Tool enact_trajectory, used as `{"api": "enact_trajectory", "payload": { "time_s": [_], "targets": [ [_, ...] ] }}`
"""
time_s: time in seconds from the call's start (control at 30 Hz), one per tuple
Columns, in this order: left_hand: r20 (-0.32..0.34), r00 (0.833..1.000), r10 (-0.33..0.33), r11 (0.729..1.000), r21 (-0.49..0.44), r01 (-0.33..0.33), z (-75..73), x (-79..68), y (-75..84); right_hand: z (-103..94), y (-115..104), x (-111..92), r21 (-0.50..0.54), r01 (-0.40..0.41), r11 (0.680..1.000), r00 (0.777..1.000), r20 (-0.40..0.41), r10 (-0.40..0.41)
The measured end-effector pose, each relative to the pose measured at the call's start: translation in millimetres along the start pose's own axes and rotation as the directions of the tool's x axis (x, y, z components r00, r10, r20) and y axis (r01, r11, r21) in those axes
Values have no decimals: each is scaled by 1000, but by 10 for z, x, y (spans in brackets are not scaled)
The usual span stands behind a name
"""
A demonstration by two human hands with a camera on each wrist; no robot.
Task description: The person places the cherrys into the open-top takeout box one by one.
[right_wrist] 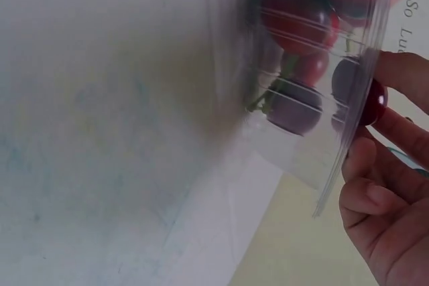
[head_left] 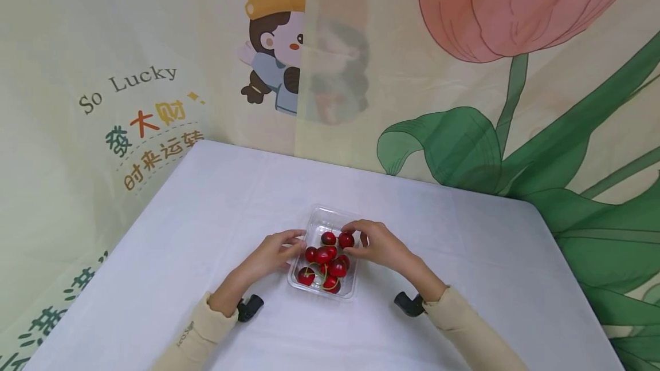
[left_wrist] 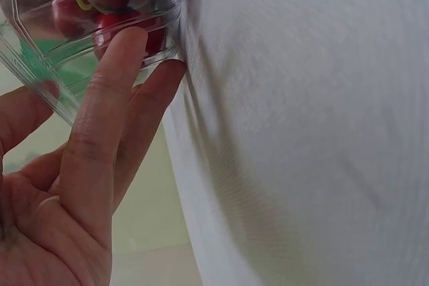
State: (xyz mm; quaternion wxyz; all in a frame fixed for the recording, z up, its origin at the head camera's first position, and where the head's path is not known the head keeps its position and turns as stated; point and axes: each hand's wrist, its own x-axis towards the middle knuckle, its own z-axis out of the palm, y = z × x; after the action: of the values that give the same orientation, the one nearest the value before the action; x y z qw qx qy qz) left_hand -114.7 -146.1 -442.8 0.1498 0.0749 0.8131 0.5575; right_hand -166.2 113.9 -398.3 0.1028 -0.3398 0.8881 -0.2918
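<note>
A clear plastic box holding several dark red cherries sits on the table, some with green stems. My left hand holds the box at its left side. In the left wrist view, its fingers lie along the clear outer wall, and another fingertip is up at the rim. At the opposite side, my right hand pinches one cherry between thumb and finger, just over the right rim. The right wrist view has this cherry partly behind the rim, with the other fingers curled below.
The white-covered table reaches back to a printed cloth wall with a large tulip and a cartoon figure. Black devices, one left and one right, are strapped at the wrists beside the beige sleeves.
</note>
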Motion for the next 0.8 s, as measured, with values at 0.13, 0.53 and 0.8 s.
{"api": "enact_trajectory", "payload": {
  "time_s": [0.13,0.53,0.8],
  "targets": [
    [6,1000,9,1000,3,-9,-3,-8,4,33,-19,11,-20,-32,999,999,8,32],
    [7,1000,5,1000,8,-5,-11,-20,12,108,-30,26,-86,-14,996,1000,23,16],
    [7,1000,18,999,28,-18,-17,-36,-4,61,-11,-55,10,22,1000,999,-23,-22]
  ]
}}
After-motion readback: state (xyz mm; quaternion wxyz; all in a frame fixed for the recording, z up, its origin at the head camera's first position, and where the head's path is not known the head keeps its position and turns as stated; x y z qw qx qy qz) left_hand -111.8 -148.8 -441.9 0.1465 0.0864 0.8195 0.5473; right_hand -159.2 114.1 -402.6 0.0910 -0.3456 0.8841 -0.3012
